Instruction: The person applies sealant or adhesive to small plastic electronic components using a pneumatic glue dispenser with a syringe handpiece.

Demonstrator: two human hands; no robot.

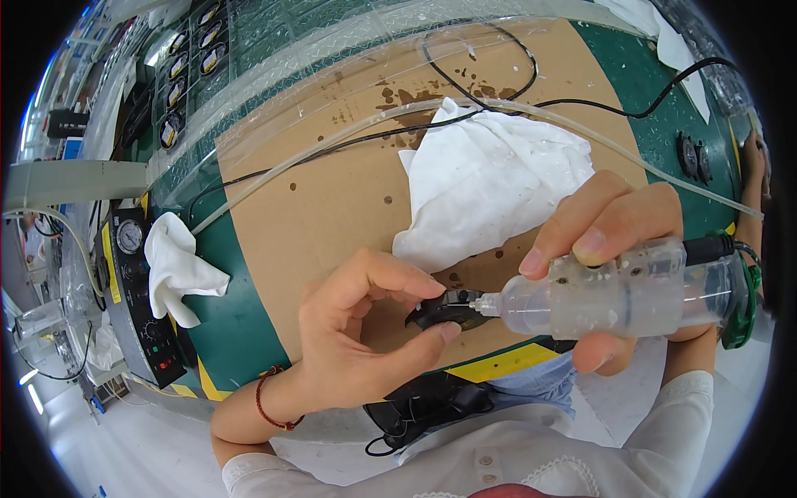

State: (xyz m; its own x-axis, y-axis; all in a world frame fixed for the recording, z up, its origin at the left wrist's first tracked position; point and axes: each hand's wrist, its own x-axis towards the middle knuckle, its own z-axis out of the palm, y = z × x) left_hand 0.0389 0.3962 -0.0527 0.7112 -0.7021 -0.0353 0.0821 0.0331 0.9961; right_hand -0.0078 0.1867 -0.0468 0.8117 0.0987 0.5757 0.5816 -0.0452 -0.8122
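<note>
Between thumb and fingers, my left hand (357, 319) grips a small black round part (448, 310) above the front of the cardboard. My right hand (618, 228) is wrapped round a clear dispensing syringe (614, 295), which lies almost level and points left. Its needle tip (486, 305) is at the black part; whether it touches cannot be made out. A green cap (741, 307) closes the syringe's rear end, and a black cable plug (708, 249) sits along its upper side. A crumpled white cloth (498, 178) lies just beyond both hands.
Brown cardboard (307, 207) with dark stains covers the green bench. At left stand a control box (141, 290) with a gauge and another white cloth (178, 266). A clear hose (332, 137) and black cable (573, 101) cross the cardboard. Black round parts (694, 158) lie at right.
</note>
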